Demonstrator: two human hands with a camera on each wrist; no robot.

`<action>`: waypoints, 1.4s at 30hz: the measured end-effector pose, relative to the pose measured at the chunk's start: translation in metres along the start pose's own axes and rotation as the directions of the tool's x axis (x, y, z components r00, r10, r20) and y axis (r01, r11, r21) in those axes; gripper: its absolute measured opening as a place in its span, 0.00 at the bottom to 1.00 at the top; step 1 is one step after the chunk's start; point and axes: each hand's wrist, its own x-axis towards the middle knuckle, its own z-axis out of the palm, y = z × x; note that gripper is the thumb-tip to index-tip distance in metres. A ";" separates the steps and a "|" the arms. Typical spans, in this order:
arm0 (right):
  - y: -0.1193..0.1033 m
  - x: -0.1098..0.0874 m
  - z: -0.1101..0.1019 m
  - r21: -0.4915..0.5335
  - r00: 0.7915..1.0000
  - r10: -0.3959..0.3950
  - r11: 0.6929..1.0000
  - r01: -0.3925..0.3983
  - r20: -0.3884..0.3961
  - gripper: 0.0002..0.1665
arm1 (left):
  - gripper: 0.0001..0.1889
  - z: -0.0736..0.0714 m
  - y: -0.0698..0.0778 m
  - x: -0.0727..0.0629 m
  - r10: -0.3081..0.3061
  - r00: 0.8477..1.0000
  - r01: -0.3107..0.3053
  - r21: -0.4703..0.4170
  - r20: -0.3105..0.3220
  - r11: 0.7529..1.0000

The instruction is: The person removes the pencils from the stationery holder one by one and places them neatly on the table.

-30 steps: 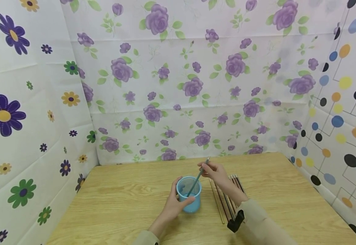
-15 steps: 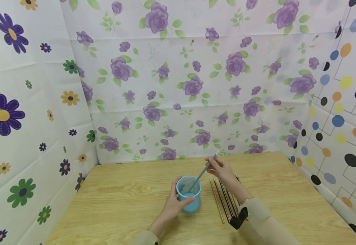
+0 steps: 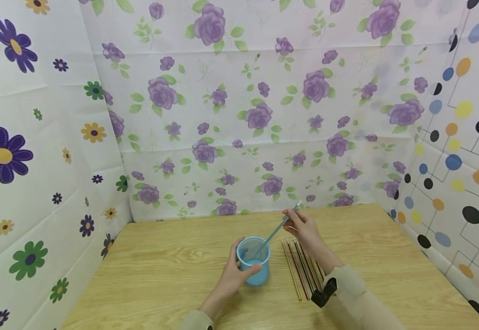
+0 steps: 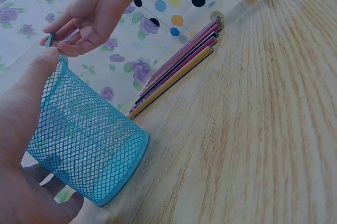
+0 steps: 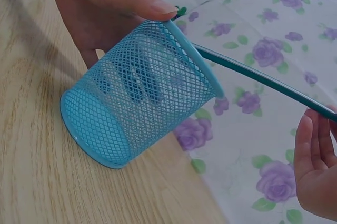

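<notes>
A light-blue mesh pencil cup (image 3: 258,277) stands on the table. My left hand (image 3: 232,277) wraps round its near left side, thumb over the front rim; in the right wrist view its fingers (image 5: 134,74) show through the mesh. My right hand (image 3: 306,233) is raised to the right of the cup and pinches a teal pencil (image 3: 275,232) near its upper, silver-tipped end. The pencil slants down leftwards over the rim, and its lower end is inside the cup. In the right wrist view the pencil (image 5: 253,75) reaches from the rim to the fingertips.
Several pencils (image 3: 299,275) in gold, dark and reddish tones lie side by side on the wooden table (image 3: 173,275), right of the cup and partly under my right forearm. A flowered cloth (image 3: 231,110) hangs behind the table, with patterned cloths at both sides.
My right hand has shifted right and slightly up, and the pencil now leans further to the right. My left hand and the cup have stayed in place.
</notes>
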 end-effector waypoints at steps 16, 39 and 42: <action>-0.006 -0.002 -0.012 0.071 0.998 0.030 0.997 -0.026 -0.055 0.17 | 0.47 0.000 -0.001 0.000 -0.003 1.000 0.003 0.004 -0.002 1.000; -0.014 -0.011 -0.021 0.089 0.982 0.123 0.990 -0.111 -0.146 0.15 | 0.46 0.001 -0.002 0.000 -0.010 1.000 0.011 0.012 -0.016 1.000; -0.008 -0.008 -0.026 0.074 0.976 0.132 0.990 -0.121 -0.171 0.14 | 0.46 0.001 -0.002 0.000 -0.013 1.000 0.013 0.007 -0.014 1.000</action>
